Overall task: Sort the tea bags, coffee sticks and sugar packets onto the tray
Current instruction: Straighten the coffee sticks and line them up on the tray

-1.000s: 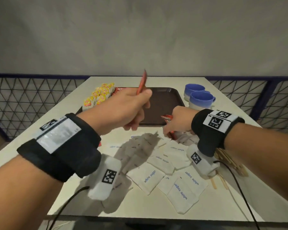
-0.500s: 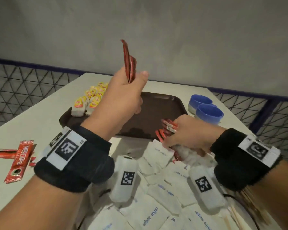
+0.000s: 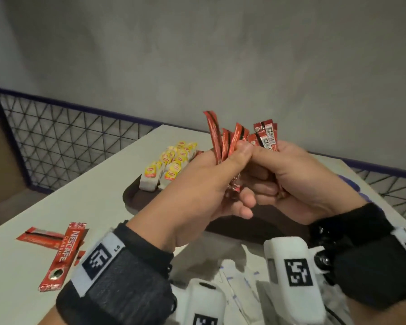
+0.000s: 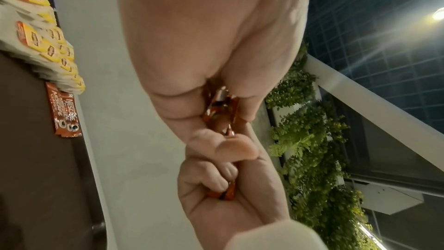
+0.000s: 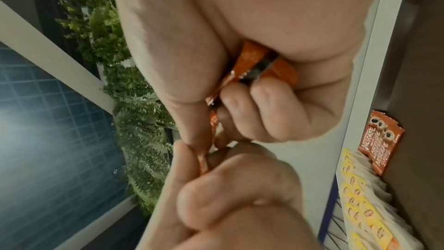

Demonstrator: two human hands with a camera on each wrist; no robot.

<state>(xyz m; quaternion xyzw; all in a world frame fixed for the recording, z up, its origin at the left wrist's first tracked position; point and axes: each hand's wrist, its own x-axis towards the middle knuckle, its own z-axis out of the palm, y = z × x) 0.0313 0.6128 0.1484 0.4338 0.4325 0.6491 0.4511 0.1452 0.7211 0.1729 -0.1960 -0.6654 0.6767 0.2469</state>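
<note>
Nearest me, white sugar packets [image 3: 234, 287] lie at the table's near edge. Above them my left hand [image 3: 204, 184] and right hand [image 3: 298, 181] both clench a fanned bundle of coffee sticks [image 3: 239, 139], light, slick foil sleeves I judge best pinched mid-length. Beyond, tea bags [image 3: 167, 165] fill the tray's [image 3: 136, 195] far left corner, two loose sticks [image 3: 59, 252] lying by the table's left edge.

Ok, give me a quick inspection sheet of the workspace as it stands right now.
Surface: pale table, brown tray on it.
Job's things: tea bags in rows on the tray; coffee sticks bunched upright between both hands; two coffee sticks loose on the table; sugar packets near the front edge.
Clutter: nothing seen.
Hands: left hand and right hand both grip the bunch.
Cables: black cable by the right wrist.
Surroundings: grey wall, mesh railing.
</note>
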